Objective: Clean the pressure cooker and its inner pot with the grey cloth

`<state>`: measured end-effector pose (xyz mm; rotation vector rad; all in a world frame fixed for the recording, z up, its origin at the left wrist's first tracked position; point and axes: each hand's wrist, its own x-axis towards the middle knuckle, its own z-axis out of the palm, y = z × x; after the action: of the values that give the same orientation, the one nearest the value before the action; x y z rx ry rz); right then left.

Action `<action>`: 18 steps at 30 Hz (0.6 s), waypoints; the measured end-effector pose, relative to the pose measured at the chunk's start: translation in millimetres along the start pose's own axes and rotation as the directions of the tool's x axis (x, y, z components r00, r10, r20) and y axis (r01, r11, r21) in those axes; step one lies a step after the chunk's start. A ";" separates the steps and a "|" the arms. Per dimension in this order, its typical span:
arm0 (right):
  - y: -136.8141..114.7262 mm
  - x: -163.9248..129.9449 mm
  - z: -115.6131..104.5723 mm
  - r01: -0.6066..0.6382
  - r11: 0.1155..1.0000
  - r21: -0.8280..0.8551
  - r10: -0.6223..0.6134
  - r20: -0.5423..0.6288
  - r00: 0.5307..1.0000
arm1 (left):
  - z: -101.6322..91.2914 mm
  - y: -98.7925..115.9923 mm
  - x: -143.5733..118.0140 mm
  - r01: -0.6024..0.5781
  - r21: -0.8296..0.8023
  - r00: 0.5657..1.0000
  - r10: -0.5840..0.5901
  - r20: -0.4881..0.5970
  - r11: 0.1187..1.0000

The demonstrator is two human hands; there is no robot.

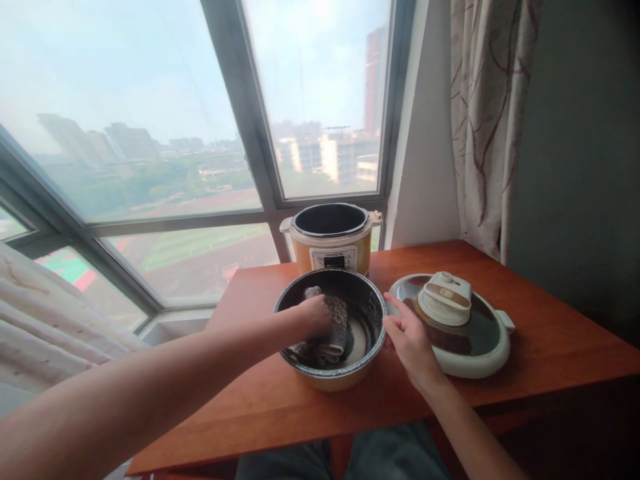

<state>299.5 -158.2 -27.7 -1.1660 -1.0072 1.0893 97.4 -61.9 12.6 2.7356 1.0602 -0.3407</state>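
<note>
A round inner pot [373, 363] with a dark inside and a pale speckled rim is near the front of the table, its mouth facing up. My left hand [316, 319] reaches into it, closed on a dark patterned cloth [339, 327] that lies folded against the inner wall and bottom; its fingertips are hidden. My right hand [407, 333] grips the pot's right rim, thumb and fingers closed at the edge. Just behind the pot stands an electric pressure cooker body [301, 247], open at the top, with a control panel facing me.
On the right, a large cooker lid [483, 363] with a white valve knob lies on the reddish wooden table [545, 320]. Windows [320, 100] rise behind the table, with curtains [487, 120] at both sides. My knees show below the front edge.
</note>
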 end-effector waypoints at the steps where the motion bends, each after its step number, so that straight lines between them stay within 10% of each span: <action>1: -1.1 -0.4 1.0 -0.011 1.000 0.006 0.011 -0.003 1.000 | -2.6 0.5 2.2 -0.054 0.036 0.998 0.053 0.015 0.998; 11: -4.5 0.1 3.1 -0.019 1.000 0.007 0.019 -0.012 1.000 | -18.4 7.3 19.3 -0.367 0.101 0.930 0.366 0.034 0.925; 18: -1.1 0.3 2.7 -0.006 1.000 0.006 0.006 -0.015 1.000 | -1.6 -7.2 14.9 -0.047 0.150 0.999 0.043 0.031 0.988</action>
<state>297.1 -157.5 -26.3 -1.1712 -0.9888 1.0860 103.4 -46.8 9.3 2.8731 1.0020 -0.4681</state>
